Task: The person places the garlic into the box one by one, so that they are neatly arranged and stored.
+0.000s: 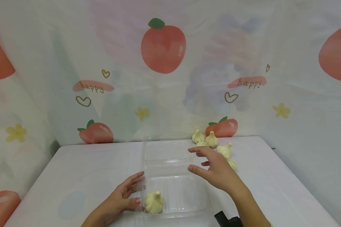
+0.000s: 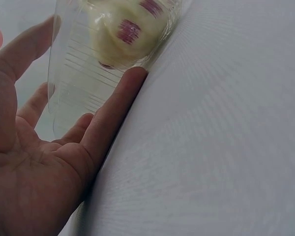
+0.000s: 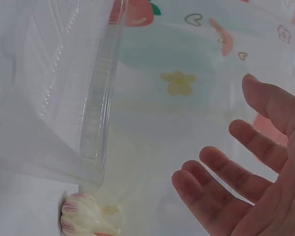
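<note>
A clear plastic clamshell box (image 1: 184, 195) lies open on the table, its lid (image 1: 167, 152) folded back away from me. One garlic bulb (image 1: 153, 203) sits in the box's near left corner; in the left wrist view this bulb (image 2: 120, 32) shows purple streaks through the plastic. My left hand (image 1: 120, 197) rests against the box's left side, fingers extended along the wall and thumb near the corner. Over the box's right side hovers my right hand (image 1: 216, 168), fingers spread and holding nothing. Just beyond it are several garlic bulbs (image 1: 212, 139), partly hidden by the hand.
The loose bulbs are grouped at the table's (image 1: 102, 167) back right. A black object (image 1: 228, 220) shows at the bottom edge beside my right forearm. A fruit-printed curtain (image 1: 164, 94) stands right behind the table and along both sides.
</note>
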{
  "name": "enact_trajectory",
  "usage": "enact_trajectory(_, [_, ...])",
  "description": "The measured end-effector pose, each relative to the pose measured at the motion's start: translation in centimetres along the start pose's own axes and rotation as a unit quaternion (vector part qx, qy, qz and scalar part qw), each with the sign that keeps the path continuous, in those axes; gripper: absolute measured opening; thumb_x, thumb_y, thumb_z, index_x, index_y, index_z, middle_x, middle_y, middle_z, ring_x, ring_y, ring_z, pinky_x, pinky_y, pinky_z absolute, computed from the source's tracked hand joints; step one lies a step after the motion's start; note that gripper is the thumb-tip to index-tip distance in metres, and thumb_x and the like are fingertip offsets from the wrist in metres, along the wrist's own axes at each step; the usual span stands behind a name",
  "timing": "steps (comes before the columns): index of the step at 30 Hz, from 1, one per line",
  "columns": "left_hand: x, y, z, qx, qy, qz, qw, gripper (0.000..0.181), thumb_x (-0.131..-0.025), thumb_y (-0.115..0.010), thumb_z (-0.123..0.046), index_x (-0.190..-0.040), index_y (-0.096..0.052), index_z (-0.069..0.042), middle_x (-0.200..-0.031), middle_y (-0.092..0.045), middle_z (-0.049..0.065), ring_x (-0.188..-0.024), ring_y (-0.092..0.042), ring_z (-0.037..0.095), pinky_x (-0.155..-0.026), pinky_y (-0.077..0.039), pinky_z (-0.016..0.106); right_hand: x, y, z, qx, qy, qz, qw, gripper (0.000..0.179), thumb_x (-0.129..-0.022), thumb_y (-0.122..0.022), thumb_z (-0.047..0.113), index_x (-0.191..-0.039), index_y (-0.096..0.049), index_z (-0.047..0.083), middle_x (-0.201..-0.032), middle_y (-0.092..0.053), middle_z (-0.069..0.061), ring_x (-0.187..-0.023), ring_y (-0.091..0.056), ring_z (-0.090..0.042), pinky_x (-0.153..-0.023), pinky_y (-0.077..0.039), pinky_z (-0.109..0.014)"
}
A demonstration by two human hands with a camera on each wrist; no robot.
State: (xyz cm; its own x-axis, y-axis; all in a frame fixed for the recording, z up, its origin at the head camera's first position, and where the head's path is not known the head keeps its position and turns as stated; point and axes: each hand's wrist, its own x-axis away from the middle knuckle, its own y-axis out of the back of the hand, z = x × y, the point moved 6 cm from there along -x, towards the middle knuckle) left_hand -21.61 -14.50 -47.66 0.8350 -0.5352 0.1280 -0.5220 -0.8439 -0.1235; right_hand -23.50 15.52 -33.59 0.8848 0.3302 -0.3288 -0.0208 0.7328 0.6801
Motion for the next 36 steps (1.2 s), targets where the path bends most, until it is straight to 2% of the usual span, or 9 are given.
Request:
enact_trajectory(11, [0.0, 0.0, -0.2, -0.002, -0.005, 0.001, 1.0, 0.081, -0.093, -0.07, -0.013, -0.159, -0.024, -0.024, -0.165, -0.013, 0.016, -0.144, -0.027, 0.034, -0.092, -0.052, 0.045, 0.1, 2.0, -1.3, 0.01, -0.022, -0.023, 0.9995, 0.05, -0.085, -0.081, 0.032, -0.13, -0.061, 0.024, -0.128, -0.063, 0.007, -0.116, -0.062, -0.019, -0.085, -0.057, -0.033])
enact_trajectory(19, [0.0, 0.0, 0.0, -0.002, -0.008, 0.003, 1.0, 0.081, -0.092, -0.069, -0.012, -0.159, -0.024, -0.023, -0.164, -0.013, 0.016, -0.144, -0.027, 0.034, -0.093, -0.052, 0.046, 0.1, 2.8, -2.2, 0.02, -0.03, -0.032, 0.9988, 0.049, -0.087, -0.079, 0.033, -0.131, -0.062, 0.021, -0.129, -0.064, 0.004, -0.114, -0.061, -0.023, -0.084, -0.057, -0.034])
enact_trajectory(28, [-0.1, 0.1, 0.2, -0.001, -0.001, -0.001, 1.0, 0.08, -0.093, -0.069, -0.013, -0.159, -0.024, -0.024, -0.164, -0.013, 0.015, -0.145, -0.026, 0.036, -0.093, -0.052, 0.045, 0.3, 3.7, -3.4, 0.014, -0.059, -0.037, 0.9975, 0.052, -0.086, -0.08, 0.03, -0.133, -0.06, 0.018, -0.132, -0.063, -0.003, -0.118, -0.061, -0.029, -0.087, -0.056, -0.041])
enact_trajectory(36, [0.0, -0.1, -0.1, 0.004, -0.002, 0.001, 1.0, 0.08, -0.093, -0.069, -0.014, -0.159, -0.024, -0.024, -0.165, -0.013, 0.016, -0.145, -0.026, 0.035, -0.093, -0.052, 0.046, 0.5, 4.4, -4.5, 0.013, -0.076, -0.038, 0.9963, 0.055, -0.085, -0.081, 0.03, -0.134, -0.059, 0.02, -0.134, -0.061, -0.005, -0.119, -0.06, -0.032, -0.088, -0.056, -0.043])
